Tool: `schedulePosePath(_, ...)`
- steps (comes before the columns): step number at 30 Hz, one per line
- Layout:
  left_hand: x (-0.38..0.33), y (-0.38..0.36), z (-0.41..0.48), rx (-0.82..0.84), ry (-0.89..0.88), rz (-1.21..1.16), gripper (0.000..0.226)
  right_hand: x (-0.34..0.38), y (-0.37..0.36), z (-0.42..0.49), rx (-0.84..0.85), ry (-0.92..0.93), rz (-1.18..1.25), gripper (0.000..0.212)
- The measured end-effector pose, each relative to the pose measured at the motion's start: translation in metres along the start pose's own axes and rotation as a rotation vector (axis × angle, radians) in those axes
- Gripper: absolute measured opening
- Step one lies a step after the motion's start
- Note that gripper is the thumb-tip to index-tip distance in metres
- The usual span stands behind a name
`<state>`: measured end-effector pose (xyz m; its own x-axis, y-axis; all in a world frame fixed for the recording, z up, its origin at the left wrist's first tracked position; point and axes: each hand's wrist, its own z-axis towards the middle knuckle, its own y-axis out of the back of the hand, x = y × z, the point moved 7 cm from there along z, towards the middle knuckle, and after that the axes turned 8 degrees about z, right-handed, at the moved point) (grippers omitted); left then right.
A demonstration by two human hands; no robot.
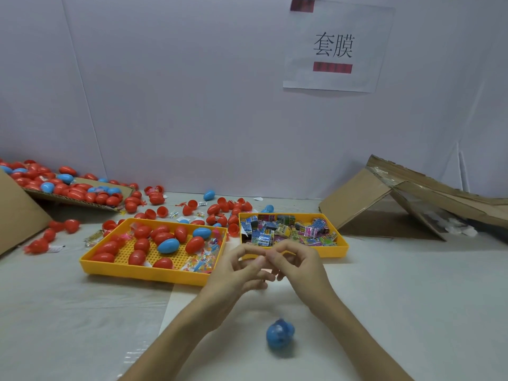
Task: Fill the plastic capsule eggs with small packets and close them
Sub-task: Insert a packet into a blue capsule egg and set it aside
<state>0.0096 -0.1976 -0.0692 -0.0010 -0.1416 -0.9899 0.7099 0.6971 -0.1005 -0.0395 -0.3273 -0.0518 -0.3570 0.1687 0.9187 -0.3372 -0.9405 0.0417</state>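
My left hand [239, 270] and my right hand [297, 266] meet above the table in front of the trays, fingertips touching, fingers loosely curled. I see nothing held between them. A blue capsule egg [280, 335] lies blurred on the table below my hands, apart from both. The left yellow tray [143, 273] holds several closed red and blue eggs and small clear packets. Colourful small packets fill the right yellow tray [339, 247].
Many red and blue eggs and egg halves [154, 199] are scattered at the back left, some on a cardboard flap [82, 200]. A collapsed cardboard box [398, 199] lies at the right. A white wall with a paper sign [334, 48] stands behind.
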Motion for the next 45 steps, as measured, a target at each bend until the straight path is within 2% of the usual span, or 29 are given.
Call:
schedulePosePath(3, -0.019, -0.002, -0.005, 0.007, -0.156, 0.444, 0.016, 0.003, 0.015, 0.002, -0.101, 0.015, 0.008, 0.018)
schedulePosePath(5, -0.025, -0.017, -0.013, 0.177, -0.223, 0.671, 0.028, 0.005, 0.028, 0.003, -0.176, 0.008, 0.04, 0.02)
schedulePosePath(7, -0.009, -0.046, -0.024, 0.431, -0.266, 0.893, 0.044, 0.0, 0.038, 0.004, -0.244, -0.023, 0.068, 0.021)
schedulePosePath(9, 0.013, -0.073, -0.034, 0.605, -0.341, 1.085, 0.042, -0.005, 0.043, 0.004, -0.284, -0.059, 0.071, 0.022)
schedulePosePath(10, 0.018, -0.081, -0.035, 0.619, -0.376, 1.109, 0.036, -0.007, 0.045, 0.004, -0.295, -0.076, 0.069, 0.022)
schedulePosePath(13, 0.016, -0.074, -0.025, 0.492, -0.337, 0.968, 0.025, -0.009, 0.047, 0.005, -0.292, -0.104, 0.094, 0.023)
schedulePosePath(18, -0.002, -0.022, -0.006, 0.02, -0.224, 0.618, 0.046, -0.009, 0.031, 0.005, -0.111, -0.15, 0.15, 0.024)
schedulePosePath(22, -0.014, 0.002, -0.003, -0.213, -0.254, 0.644, 0.047, -0.003, 0.009, 0.002, 0.1, -0.139, 0.148, 0.005)
schedulePosePath(25, -0.02, 0.006, -0.008, -0.308, -0.331, 0.746, 0.038, 0.001, 0.002, -0.001, 0.123, -0.072, 0.077, 0.008)
schedulePosePath(28, -0.022, 0.007, -0.009, -0.339, -0.349, 0.749, 0.036, 0.003, 0.004, -0.001, 0.082, -0.032, 0.089, 0.012)
schedulePosePath(32, -0.013, 0.013, 0.0, -0.256, -0.182, 0.462, 0.038, 0.005, 0.011, 0.001, -0.029, 0.016, 0.114, 0.005)
schedulePosePath(35, -0.01, 0.018, 0.001, -0.268, -0.132, 0.352, 0.038, 0.008, 0.01, 0.0, -0.029, 0.031, 0.137, 0.015)
schedulePosePath(38, -0.01, 0.022, 0.0, -0.297, -0.128, 0.327, 0.04, 0.008, 0.008, 0.0, -0.009, 0.036, 0.093, 0.008)
schedulePosePath(45, -0.021, 0.016, -0.004, -0.3, -0.231, 0.368, 0.031, 0.003, 0.01, 0.002, -0.001, 0.007, 0.07, 0.016)
